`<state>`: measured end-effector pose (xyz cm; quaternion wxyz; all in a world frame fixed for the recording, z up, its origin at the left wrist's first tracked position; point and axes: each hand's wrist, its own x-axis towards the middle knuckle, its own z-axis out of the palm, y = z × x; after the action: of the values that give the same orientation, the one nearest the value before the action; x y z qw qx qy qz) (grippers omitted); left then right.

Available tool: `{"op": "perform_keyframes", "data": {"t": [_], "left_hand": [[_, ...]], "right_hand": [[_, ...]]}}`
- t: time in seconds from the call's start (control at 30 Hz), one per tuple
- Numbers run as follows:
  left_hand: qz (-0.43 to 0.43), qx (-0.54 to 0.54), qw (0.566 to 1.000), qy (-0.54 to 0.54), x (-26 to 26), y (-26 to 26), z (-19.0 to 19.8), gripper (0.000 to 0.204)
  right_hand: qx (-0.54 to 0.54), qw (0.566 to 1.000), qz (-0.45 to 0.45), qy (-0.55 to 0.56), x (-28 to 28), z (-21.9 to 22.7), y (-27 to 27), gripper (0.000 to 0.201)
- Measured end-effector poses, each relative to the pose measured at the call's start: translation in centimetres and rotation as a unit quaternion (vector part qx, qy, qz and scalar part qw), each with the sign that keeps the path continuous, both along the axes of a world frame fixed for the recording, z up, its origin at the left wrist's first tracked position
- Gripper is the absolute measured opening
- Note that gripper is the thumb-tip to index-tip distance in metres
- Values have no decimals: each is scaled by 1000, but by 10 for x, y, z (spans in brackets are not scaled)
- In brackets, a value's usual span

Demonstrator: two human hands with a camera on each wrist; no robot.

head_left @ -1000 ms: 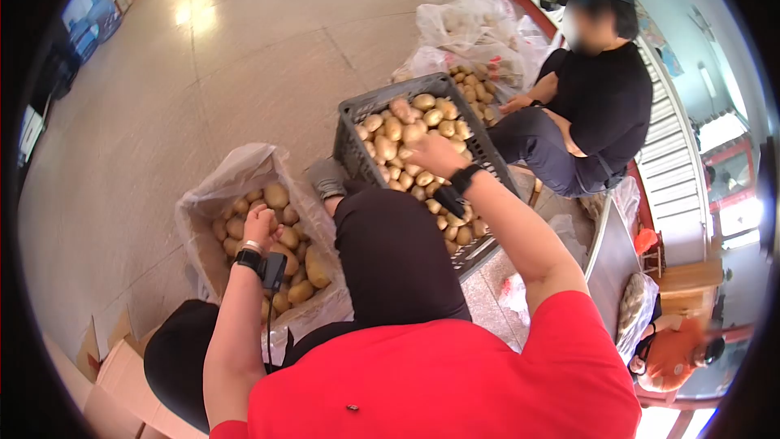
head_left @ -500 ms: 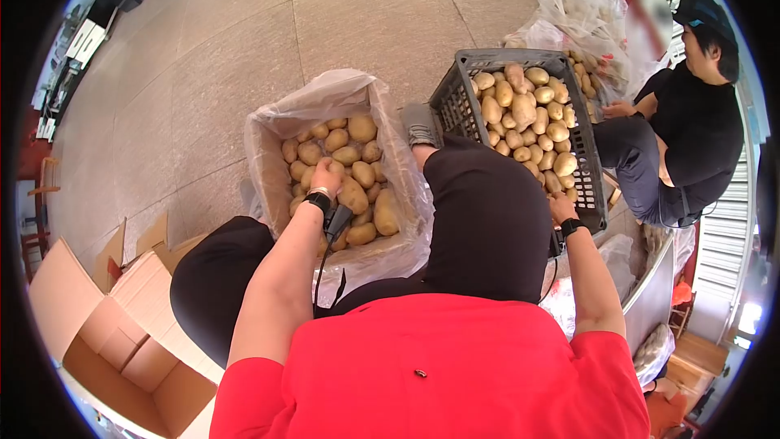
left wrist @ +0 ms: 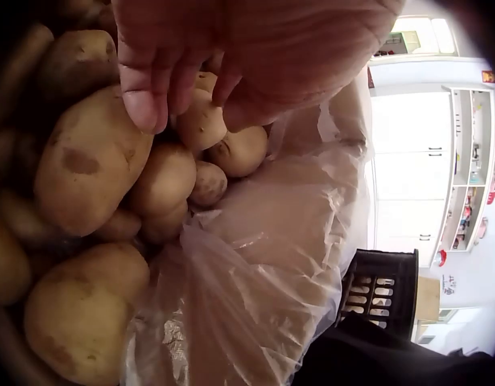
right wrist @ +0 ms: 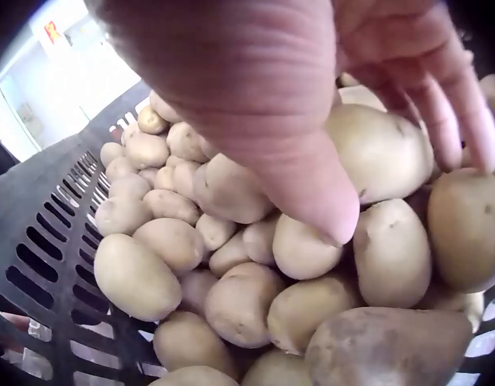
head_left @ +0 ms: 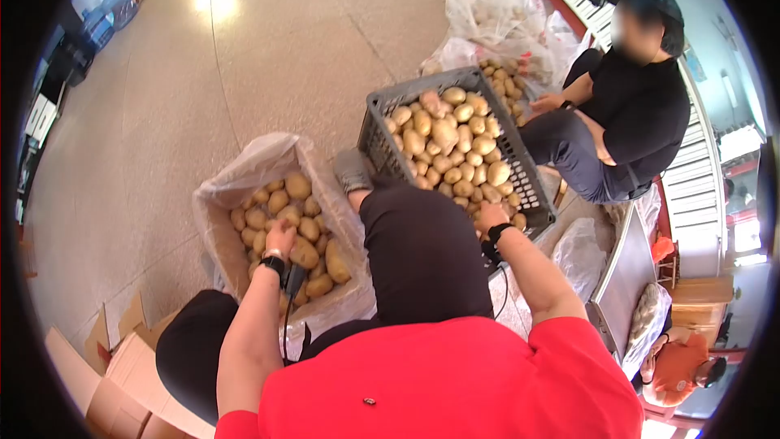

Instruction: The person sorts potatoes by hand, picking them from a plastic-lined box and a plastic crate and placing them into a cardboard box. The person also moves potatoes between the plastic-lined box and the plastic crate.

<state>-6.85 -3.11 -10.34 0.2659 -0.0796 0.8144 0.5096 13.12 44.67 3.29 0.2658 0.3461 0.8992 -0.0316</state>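
Observation:
My left hand (head_left: 281, 237) is low over the potatoes (head_left: 297, 185) in a box lined with clear plastic (head_left: 213, 187). In the left wrist view its fingers (left wrist: 143, 106) hang down loosely, with a small potato (left wrist: 201, 119) just behind the gap between fingertips and thumb. My right hand (head_left: 492, 218) reaches into the near end of a dark plastic crate (head_left: 375, 126) heaped with potatoes. In the right wrist view its thumb and spread fingers (right wrist: 441, 121) stand on either side of a potato (right wrist: 380, 153), with the thumb tip over its neighbour.
Plastic bags of potatoes (head_left: 487, 12) stand beyond the crate. A person in black (head_left: 634, 106) sits right beside it. An opened cardboard box (head_left: 122, 386) is at the lower left, and my knee (head_left: 422, 252) lies between the two containers. Another person in orange (head_left: 678, 366) appears far right.
A second ago my right hand was over the middle of the crate; it is now at the near end. My left hand stays over the lined box. The head view has swung right and back.

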Motion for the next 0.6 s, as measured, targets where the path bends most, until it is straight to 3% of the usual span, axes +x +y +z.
{"op": "perform_keyframes", "data": {"t": [0.03, 0.1, 0.17, 0.23, 0.27, 0.37, 0.43, 0.5, 0.57, 0.6], "left_hand": [[-16, -38, 999, 18, 0, -1, -8, 46], [-43, -70, 994, 68, -1, -7, -35, 46], [-41, -33, 999, -7, 3, 7, 8, 40], [-49, -24, 998, 15, -10, -2, -43, 39], [-55, -23, 998, 16, -12, 6, -25, 39], [-6, 56, 998, -7, -9, 40, 77, 39], [19, 143, 989, -31, -15, 63, 121, 38], [16, 198, 979, -51, -15, 85, 167, 41], [24, 354, 931, -84, -8, 101, 211, 46], [20, 353, 932, -80, -4, 108, 237, 46]], "right_hand": [[16, 999, 20, 48, 7, -19, 8, 44], [-12, 999, 15, 46, 5, -17, 5, 50], [-47, 997, 1, 64, 1, -2, -3, 52], [-38, 982, 55, 176, 2, 11, -11, 49], [-76, 982, 30, 169, -2, 13, -9, 47], [-234, 959, -74, 144, -33, 68, -13, 47], [-189, 950, 25, 246, -56, 109, -24, 44], [-212, 929, 46, 299, -83, 154, -41, 36], [-234, 903, 142, 331, -106, 202, -66, 41], [-265, 878, 185, 353, -117, 215, -80, 40]]}}
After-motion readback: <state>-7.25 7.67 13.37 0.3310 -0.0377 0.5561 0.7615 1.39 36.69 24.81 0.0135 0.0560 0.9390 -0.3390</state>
